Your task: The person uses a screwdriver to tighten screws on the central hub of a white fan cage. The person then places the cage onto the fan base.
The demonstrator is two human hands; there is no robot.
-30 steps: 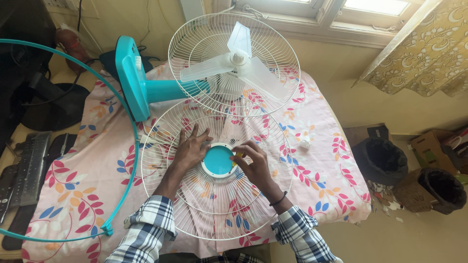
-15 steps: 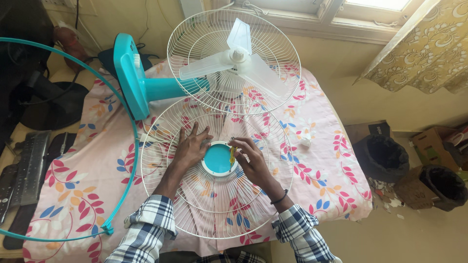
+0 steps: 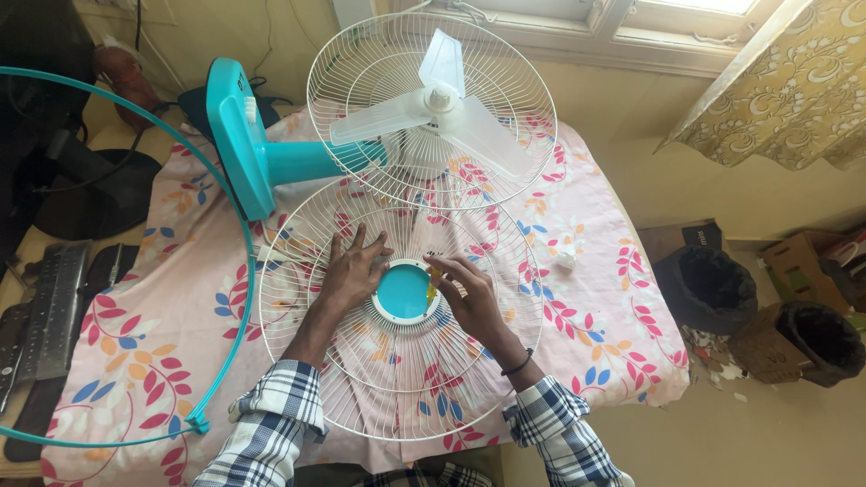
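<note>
The single head-worn camera looks steeply down from close above the person's forearms onto the flowered table cloth [image 3: 162, 298], facing toward the window wall, with no second view to overlap.

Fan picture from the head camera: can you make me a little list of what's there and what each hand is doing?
place: bed with a pink flowered sheet
front guard: loose white wire grille lying flat, teal centre cap
left hand: spread flat on the grille, beside the cap
right hand: at the cap's right edge, pinching a small yellow tool
fan: teal fan on its side, clear blades in the back cage
ring: teal hoop at the left
floor: two dark bins
</note>
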